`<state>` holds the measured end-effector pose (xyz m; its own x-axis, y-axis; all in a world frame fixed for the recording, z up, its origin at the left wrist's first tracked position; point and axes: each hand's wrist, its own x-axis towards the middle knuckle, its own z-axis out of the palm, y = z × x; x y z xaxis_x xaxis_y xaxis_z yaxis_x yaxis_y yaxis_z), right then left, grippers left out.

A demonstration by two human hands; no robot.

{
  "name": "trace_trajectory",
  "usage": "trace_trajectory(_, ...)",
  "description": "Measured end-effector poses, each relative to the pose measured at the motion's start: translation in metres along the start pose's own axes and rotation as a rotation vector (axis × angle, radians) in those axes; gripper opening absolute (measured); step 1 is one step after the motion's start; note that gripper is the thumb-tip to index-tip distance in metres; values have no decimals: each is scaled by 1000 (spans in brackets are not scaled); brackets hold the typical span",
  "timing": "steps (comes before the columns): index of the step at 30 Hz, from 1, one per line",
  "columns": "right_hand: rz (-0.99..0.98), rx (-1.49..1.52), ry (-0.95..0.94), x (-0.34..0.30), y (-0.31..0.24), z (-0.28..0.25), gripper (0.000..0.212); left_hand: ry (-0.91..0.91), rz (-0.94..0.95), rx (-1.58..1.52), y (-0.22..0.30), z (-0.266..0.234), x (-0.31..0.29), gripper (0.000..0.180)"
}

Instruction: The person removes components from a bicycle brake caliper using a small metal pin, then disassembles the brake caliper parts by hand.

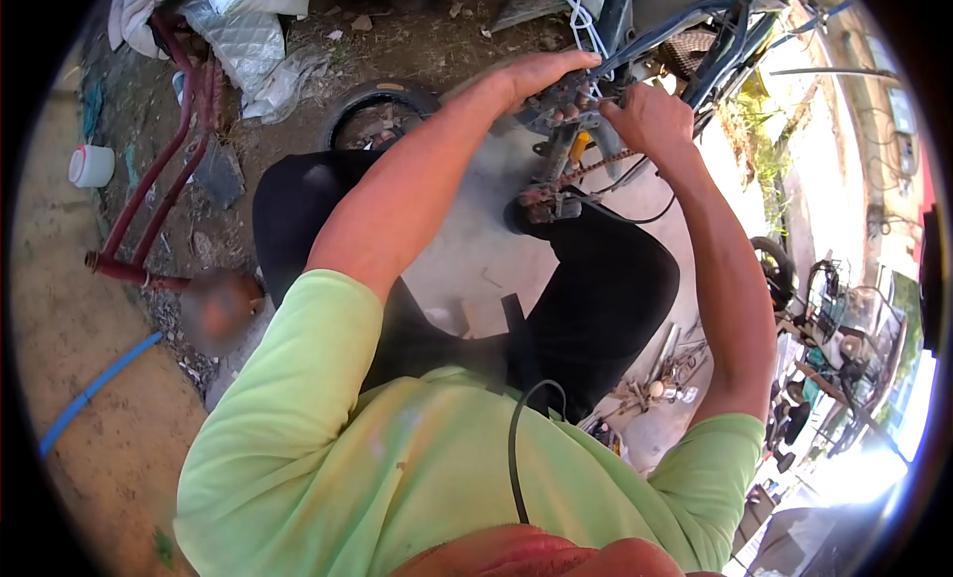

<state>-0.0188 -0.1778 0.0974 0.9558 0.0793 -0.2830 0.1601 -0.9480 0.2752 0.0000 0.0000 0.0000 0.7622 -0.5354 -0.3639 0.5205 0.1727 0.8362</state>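
A greasy metal vehicle frame (620,21) with dark tubes stands in front of me at the upper right. My left hand (541,74) reaches to its near side, one digit stretched along the metal and the other fingers hidden beneath. Thin white cord (583,23) runs down to that fingertip. Just to the right, my right hand (650,120) is closed with its thumb pointing left; what it grips is hidden. Below the hands are a yellow part (579,147), a rusty chain (608,164) and a black cable (645,220).
A black tyre (347,110) lies beyond my left knee. Dark red bent tubing (164,200) is at the left, near a white tub (91,166) and a blue hose (99,391). Tools (675,363) and metal parts lie right of my right leg. Silver sheeting (243,41) is at the back.
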Motion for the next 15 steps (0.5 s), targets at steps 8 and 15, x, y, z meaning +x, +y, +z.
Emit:
trace_trajectory(8,138,866,-513,34,20,-8,39,-12,25,-37,6,4,-2,55)
trace_trajectory(15,213,1246,-486,19,17,6,36,-10,24,-37,1,3,2,54)
